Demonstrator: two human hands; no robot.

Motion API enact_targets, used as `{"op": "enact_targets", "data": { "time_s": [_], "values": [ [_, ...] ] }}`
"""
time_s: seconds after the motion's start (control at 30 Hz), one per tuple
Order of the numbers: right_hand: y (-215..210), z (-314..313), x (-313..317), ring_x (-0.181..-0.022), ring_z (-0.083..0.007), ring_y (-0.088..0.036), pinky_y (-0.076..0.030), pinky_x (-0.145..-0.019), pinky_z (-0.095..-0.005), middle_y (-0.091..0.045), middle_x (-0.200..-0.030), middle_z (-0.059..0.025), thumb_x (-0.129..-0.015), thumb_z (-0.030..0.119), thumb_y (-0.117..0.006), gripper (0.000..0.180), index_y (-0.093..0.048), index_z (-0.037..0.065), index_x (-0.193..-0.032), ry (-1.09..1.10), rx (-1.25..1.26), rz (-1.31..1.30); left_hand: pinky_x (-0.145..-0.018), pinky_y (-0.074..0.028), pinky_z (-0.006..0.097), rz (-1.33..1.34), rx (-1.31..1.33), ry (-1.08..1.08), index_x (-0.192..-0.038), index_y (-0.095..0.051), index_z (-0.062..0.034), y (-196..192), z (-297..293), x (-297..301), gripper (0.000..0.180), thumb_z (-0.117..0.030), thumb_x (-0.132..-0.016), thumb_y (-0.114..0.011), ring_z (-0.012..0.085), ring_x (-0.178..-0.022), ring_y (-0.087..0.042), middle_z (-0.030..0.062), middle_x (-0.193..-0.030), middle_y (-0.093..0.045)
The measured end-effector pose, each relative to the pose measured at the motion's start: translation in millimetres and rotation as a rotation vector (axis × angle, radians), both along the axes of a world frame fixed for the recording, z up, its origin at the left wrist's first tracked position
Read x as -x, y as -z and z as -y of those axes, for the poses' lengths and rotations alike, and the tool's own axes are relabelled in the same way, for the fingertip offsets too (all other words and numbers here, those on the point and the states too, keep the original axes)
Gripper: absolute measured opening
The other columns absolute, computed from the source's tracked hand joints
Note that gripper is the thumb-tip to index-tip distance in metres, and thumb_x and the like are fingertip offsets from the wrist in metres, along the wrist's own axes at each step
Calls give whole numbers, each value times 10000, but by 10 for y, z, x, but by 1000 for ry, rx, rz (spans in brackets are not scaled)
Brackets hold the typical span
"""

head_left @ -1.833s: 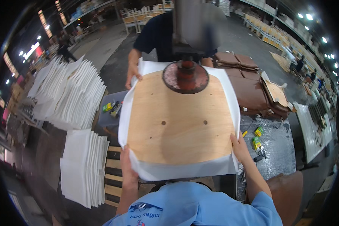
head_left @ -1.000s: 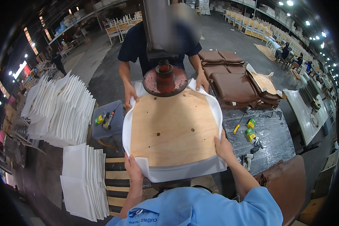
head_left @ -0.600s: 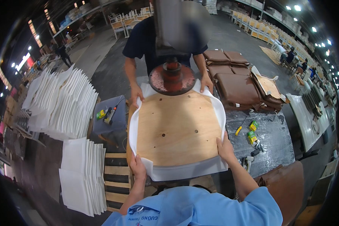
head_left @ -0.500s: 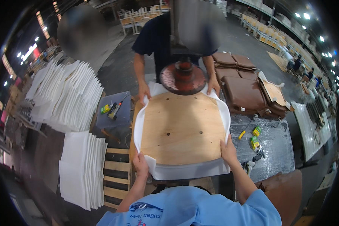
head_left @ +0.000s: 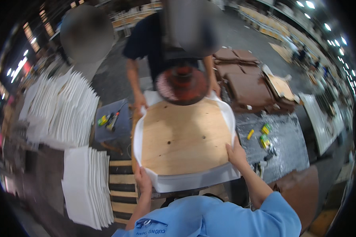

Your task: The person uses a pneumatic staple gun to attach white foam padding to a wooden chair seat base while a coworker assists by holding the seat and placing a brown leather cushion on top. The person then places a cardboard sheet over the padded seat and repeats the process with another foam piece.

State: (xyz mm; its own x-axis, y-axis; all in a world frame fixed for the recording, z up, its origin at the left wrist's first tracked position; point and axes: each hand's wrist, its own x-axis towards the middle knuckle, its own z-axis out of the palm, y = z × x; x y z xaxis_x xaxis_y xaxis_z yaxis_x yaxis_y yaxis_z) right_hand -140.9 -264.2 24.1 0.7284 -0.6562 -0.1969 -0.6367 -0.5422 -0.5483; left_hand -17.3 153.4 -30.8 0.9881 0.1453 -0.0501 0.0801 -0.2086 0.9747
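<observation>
- Dark grey floor runs into the far distance.
- Far right: rows of pale wooden chairs, blurred.
- Right: bright ceiling lights along a dim edge.
- Far left: tall glowing strips, perhaps windows.
- Left: a low blue-grey stool.
- Near right: a film-covered table.

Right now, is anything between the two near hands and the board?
Yes, the foam: it rims the board. The left hand grips it at the near left corner, the right hand at the right edge; I can't tell if that thumb touches wood. A disc hangs above the far end, away from those hands.
</observation>
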Motion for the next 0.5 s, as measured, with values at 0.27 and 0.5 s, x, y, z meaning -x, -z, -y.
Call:
{"op": "enact_targets", "data": {
  "time_s": [0.27,0.5],
  "values": [
    [296,-7,80,-1140,-509,-714,-574,-989,-585,-630,-1390,-321,-1121,592,-490,835,-298,42,-1719,5,82,-67,-1124,-490,412,42,-319,36,-1569,-552,77,-68,105,21,470,-143,-1155,-518,371,-1288,-677,290,-1460,-679],
    [189,49,68,-1094,-477,-738,-609,-927,-553,-642,-1334,-328,-1146,583,-430,795,-295,55,-1725,-11,79,-156,-1200,-458,483,178,-662,134,-1522,-575,107,-76,236,26,449,-136,-1153,-494,473,-1387,-606,329,-1494,-638]
  ]
}}
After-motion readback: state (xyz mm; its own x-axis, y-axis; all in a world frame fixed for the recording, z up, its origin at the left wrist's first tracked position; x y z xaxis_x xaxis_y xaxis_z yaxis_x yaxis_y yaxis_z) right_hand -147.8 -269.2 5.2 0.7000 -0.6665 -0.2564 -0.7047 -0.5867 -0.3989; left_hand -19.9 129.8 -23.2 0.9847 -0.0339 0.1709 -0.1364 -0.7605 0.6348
